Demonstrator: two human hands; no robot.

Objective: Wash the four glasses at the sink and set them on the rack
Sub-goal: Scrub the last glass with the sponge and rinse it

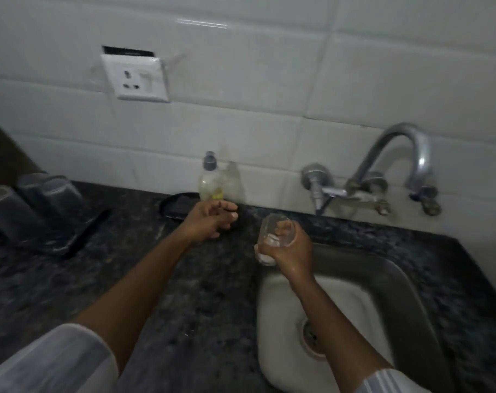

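Observation:
My right hand [292, 248] grips a clear glass [269, 236], tilted with its mouth toward the wall, over the back-left corner of the steel sink [405, 282]. My left hand [210, 219] hovers over the dark counter with loosely curled fingers and holds nothing; it is just in front of a soap bottle [210, 180]. At the far left, three glasses [28, 205] stand upside down on a dark rack [79, 236]. The view is dim and blurred.
A chrome tap [397, 165] is mounted on the white tiled wall above the sink; no water is seen running. A dark flat object [176, 205] lies behind my left hand. A wall socket [136, 78] sits above. The speckled counter [184, 293] spans the foreground.

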